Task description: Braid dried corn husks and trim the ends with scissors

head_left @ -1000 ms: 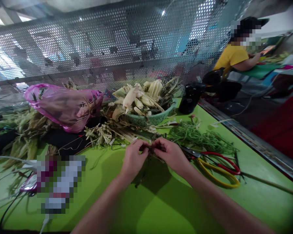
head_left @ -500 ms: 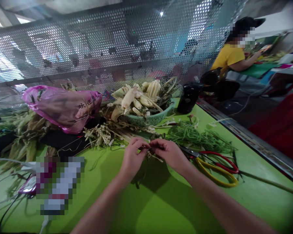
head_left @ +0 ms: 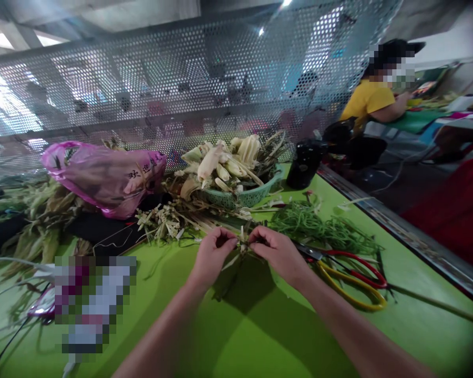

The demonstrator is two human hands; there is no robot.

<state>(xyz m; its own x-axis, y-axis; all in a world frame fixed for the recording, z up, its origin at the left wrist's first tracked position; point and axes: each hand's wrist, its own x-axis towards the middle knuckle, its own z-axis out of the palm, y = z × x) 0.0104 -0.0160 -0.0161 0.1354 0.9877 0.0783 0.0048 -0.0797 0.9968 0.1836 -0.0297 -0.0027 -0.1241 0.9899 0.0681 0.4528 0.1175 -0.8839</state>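
My left hand [head_left: 212,255] and my right hand [head_left: 275,251] face each other above the green table. Each pinches, thumb against fingers, one side of a small knotted piece of dried husk [head_left: 243,244]. Pale strips stick up from its middle, and thin ends hang below it. Fine detail of the knot is too small to make out. Just right of my right hand lie scissors [head_left: 349,273] with one red and one yellow handle loop. Behind that hand is a tangle of green string-like strands [head_left: 325,223].
A green basket [head_left: 244,198] of pale husk pieces stands behind my hands, a dark cup [head_left: 305,164] beside it. To the left are a pink plastic bag [head_left: 106,176], dried husks [head_left: 51,220] and cables. A perforated metal screen [head_left: 142,94] rises behind. A person in yellow [head_left: 368,100] sits at right.
My hands have drawn slightly apart, and the knotted husk piece now shows between them with strips standing up. The seated person's raised hand has lowered.
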